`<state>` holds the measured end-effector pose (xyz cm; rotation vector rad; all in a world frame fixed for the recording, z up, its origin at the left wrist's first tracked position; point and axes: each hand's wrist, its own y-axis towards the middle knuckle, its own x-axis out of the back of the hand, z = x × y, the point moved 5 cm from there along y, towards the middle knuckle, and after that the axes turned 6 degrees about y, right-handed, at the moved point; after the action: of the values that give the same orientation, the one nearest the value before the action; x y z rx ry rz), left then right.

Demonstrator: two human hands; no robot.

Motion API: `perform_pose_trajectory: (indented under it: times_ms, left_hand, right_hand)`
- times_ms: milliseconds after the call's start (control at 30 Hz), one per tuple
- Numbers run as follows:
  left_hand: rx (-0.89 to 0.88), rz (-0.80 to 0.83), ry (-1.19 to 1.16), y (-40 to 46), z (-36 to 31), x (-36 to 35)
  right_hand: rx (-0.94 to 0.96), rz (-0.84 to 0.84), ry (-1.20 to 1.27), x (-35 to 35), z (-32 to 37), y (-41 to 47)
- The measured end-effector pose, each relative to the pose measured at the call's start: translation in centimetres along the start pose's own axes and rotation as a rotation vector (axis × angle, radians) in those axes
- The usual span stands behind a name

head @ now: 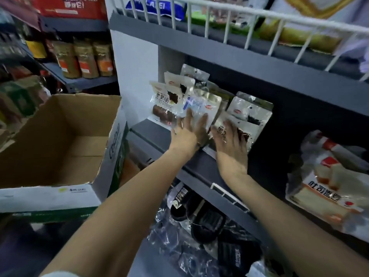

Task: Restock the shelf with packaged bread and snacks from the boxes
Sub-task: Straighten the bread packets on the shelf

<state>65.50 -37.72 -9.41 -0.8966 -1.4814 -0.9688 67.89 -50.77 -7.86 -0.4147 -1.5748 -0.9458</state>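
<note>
Counted: approx. 6 upright bread packs (199, 104) on the middle shelf (151, 134), in two clusters w/ overlaps, so exact no. uncertain. 1 open cardboard box (65, 136) at left, interior showing bare. 1 large toast loaf bag (327, 186) at right on the same unit.

Left hand (186, 134): fingers straight, spread apart, pressed flat against front of the centre pack. Right hand (231, 140): fingers straight, apart, flat on the right-hand pack (249, 116). Neither hand curled round anything.

Packs: clear/white film, dark brown bread visible inside, black characters printed, small red logo near top. Standing on edge, leaning back slightly, touching one another. Left cluster just beside shelf's white end wall.

Shelf: dark grey metal, tiered. White wire rail (239, 23) on the tier above, w/ blue and yellow bags behind. Lower tier: dark packets in crinkled clear wrap (199, 216). Far left: second rack w/ brown jars (83, 58) and red carton above. Image blurred at edges.
</note>
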Motion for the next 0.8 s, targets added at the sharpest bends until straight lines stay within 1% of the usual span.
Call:
perform_pose_trajectory:
  times_ms: [100,133,167,200,300,333,367,400,433,500,533,600,633,667,733,800]
  left_hand:
    - [-0.178,-0.135,0.27,1.2,-0.7,-0.7]
    - [-0.235,-0.158,0.327,1.2,-1.0,-0.9]
    - [-0.254,-0.164,0.329,1.0,-1.0,-0.9]
    - [-0.254,-0.159,0.286,1.0,-0.9,-0.8]
    - [-0.122,-0.143,-0.113,0.9,0.3,-0.5]
    - [-0.12,-0.172,-0.19,0.8,0.6,-0.2]
    - [-0.135,-0.22,-0.196,0.6,0.9,0.4]
    - [-0.145,-0.29,-0.177,0.3,1.3,1.0]
    - [-0.12,-0.356,-0.194,0.0,1.9,1.8]
    - [-0.024,-0.47,-0.287,-0.8,3.4,3.2]
    - [0.055,-0.494,-0.348,-0.9,4.4,3.5]
    - [0.262,-0.433,-0.525,-0.7,6.5,3.3]
    - [0.336,-0.358,-0.626,-0.4,7.3,3.0]
    - [0.367,-0.268,-0.717,0.1,7.7,2.5]
    - [0.314,-0.1,-0.787,1.0,7.8,1.6]
    - [0.244,-0.024,-0.765,1.5,7.7,1.1]
  right_hand:
    - [-0.074,-0.055,-0.014,-0.6,-1.4,0.9]
    - [-0.104,-0.045,-0.019,-0.7,-1.9,1.2]
    - [-0.123,-0.024,-0.021,-0.9,-2.1,1.5]
    - [-0.134,-0.001,-0.028,-1.0,-2.1,1.7]
    - [-0.156,0.026,-0.038,-0.7,-1.5,2.1]
    - [-0.174,0.028,-0.013,-0.5,-1.1,2.1]
    - [-0.191,0.012,0.036,-0.2,-0.6,2.2]
    - [-0.191,-0.05,0.098,0.4,-0.1,2.1]
    - [-0.168,-0.152,0.145,1.1,0.5,2.1]
    - [-0.042,-0.323,0.165,2.3,2.2,2.2]
    - [0.048,-0.338,0.149,2.4,3.1,2.6]
    - [0.2,-0.285,0.055,1.8,5.1,3.6]
    - [0.235,-0.267,0.002,1.4,5.7,4.2]
    - [0.252,-0.246,-0.039,0.6,5.9,4.9]
    - [0.262,-0.188,-0.054,-1.0,6.2,5.7]
    - [0.26,-0.213,-0.042,-1.9,6.1,6.1]
